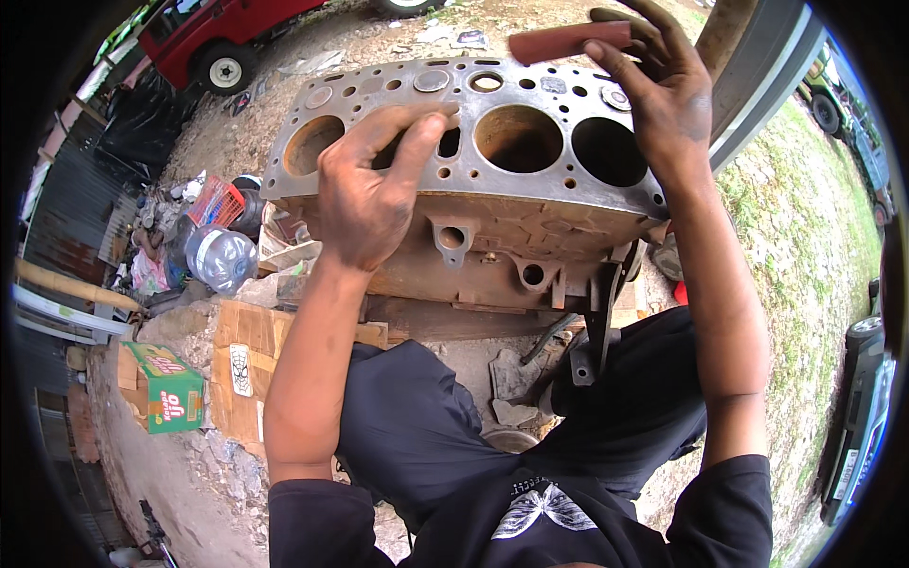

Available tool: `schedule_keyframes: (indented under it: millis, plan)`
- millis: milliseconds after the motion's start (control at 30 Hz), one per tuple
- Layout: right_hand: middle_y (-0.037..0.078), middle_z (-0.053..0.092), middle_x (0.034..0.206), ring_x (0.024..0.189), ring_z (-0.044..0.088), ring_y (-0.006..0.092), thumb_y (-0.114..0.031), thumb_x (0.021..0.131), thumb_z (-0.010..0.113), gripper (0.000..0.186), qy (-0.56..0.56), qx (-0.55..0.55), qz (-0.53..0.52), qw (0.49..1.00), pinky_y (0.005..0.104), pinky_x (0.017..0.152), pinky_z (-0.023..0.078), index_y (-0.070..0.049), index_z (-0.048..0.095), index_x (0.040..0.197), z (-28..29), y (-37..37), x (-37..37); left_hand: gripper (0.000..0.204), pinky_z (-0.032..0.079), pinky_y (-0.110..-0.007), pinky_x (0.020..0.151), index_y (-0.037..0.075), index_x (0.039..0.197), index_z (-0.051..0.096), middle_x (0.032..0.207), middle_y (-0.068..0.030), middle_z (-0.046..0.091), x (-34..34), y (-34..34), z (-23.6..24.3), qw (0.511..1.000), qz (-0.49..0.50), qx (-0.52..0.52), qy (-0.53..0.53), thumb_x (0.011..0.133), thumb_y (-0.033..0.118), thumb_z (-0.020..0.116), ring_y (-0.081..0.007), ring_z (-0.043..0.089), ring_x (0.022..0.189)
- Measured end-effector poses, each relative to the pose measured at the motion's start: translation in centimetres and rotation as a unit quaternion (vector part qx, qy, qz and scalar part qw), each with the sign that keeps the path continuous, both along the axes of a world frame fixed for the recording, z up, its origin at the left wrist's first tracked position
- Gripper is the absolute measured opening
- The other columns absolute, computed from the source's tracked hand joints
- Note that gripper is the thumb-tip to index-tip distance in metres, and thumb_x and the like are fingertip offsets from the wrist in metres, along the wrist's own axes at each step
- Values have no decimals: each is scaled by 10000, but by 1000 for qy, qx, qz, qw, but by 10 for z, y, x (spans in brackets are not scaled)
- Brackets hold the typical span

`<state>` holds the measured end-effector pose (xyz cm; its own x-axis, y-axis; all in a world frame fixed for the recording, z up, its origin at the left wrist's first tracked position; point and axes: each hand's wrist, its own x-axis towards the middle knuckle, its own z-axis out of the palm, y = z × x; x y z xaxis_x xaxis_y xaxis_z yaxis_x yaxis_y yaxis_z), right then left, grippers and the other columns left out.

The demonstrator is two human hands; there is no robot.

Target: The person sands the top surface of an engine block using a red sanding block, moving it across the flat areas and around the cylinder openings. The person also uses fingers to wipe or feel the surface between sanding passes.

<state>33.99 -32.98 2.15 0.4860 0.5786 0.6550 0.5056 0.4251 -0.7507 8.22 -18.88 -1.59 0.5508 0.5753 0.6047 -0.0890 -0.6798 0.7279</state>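
Black shirt cloth sits closest, with dark trousers spread before the near edge of a rusty engine block. Over the block's far right corner, the right hand is raised, pinching a reddish-brown strip between thumb and fingers. The left hand arches, back upward, over the second big hole from the left edge; I can't tell whether its bent fingers grip anything or touch metal. It hides much of that hole, and the right hand's topmost fingers meet the view's upper limit. Between the hands, the block's top lies open; a post stands near its far right corner.
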Motion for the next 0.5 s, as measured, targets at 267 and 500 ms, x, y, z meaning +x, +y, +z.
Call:
schedule_keyframes:
  millis: [267, 500]
  plan:
    - [171, 602, 1597, 1300, 707, 239, 79, 1000, 775, 843, -229, -130, 128, 956, 357, 1035, 647, -124, 431, 1742, 59, -2, 0, 366, 567, -367, 1146, 7, 1420, 763, 1409, -141, 784, 60, -14, 2, 979, -75, -32, -188, 1098, 181, 780, -220, 742, 1279]
    - [92, 864, 1091, 1066, 830, 291, -6, 885, 860, 751, -262, -11, 79, 962, 428, 909, 667, -192, 647, 1580, 12, -15, -17, 751, 584, -342, 1114, -62, 1675, 498, 1347, -172, 750, 58, -22, 10, 966, -195, -134, -105, 1038, 120, 851, -218, 734, 1241]
